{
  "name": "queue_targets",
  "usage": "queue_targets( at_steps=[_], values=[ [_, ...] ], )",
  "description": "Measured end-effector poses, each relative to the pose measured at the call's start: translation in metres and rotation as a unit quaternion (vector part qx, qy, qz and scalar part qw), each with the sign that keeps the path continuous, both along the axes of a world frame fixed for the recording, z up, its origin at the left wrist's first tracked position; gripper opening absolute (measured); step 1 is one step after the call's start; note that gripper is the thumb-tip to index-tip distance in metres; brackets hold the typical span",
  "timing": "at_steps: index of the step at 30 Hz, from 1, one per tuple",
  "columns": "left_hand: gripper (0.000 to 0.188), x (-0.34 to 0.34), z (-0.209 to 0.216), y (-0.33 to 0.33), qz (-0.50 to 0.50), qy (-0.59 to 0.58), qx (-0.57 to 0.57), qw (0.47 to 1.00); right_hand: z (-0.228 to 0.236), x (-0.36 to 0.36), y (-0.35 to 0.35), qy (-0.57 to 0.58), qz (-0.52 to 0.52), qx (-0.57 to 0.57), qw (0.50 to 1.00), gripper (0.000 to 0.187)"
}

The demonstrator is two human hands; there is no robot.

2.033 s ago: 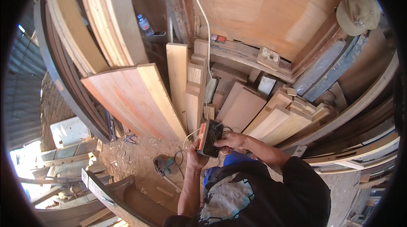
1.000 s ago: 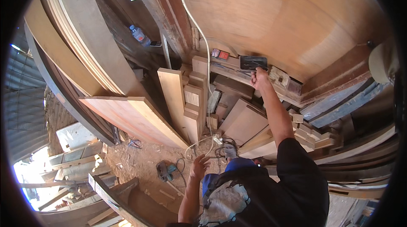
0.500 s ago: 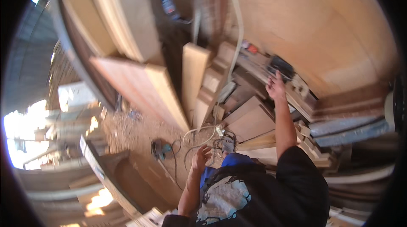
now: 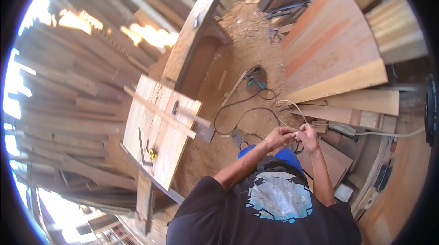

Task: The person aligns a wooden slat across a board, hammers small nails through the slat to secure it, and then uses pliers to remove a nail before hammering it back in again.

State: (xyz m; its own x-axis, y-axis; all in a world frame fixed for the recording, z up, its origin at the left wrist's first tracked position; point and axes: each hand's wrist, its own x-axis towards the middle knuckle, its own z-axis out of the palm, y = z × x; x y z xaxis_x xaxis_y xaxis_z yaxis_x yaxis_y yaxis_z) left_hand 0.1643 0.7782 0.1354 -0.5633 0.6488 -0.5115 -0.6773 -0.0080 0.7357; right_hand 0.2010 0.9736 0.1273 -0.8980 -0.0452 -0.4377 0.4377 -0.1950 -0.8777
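Two hands together here, in front of my blue-clothed legs [image 4: 289,157]: left hand [image 4: 277,139] and right hand [image 4: 309,140] meeting at the fingertips, fingers bent inward. The pale cable [image 4: 379,134] comes right up to my grip, curving into a loop just beyond it and stretching away to the right. Clamped on that cable, or merely against it? I can't tell. Farther ahead, on the sawdust-strewn floor [image 4: 250,25], sits a teal-and-black power tool [image 4: 257,79].

Black shirt [image 4: 238,222], short sleeves [image 4: 203,194], grey and turquoise print [image 4: 279,197], blue legwear [image 4: 288,156]
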Motion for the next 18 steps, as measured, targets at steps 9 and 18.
queue_targets(
  at_steps=[9,18],
  values=[
    [0.016,0.033,-0.022,-0.22,0.338,-0.055,0.08,0.936,0.022,-0.077,-0.232,0.003,0.284,0.075,0.956,0.022],
    [0.009,0.068,-0.046,-0.43,0.469,0.125,-0.296,0.822,0.003,-0.129,-0.438,0.262,0.379,0.451,0.765,0.04]
  ],
)
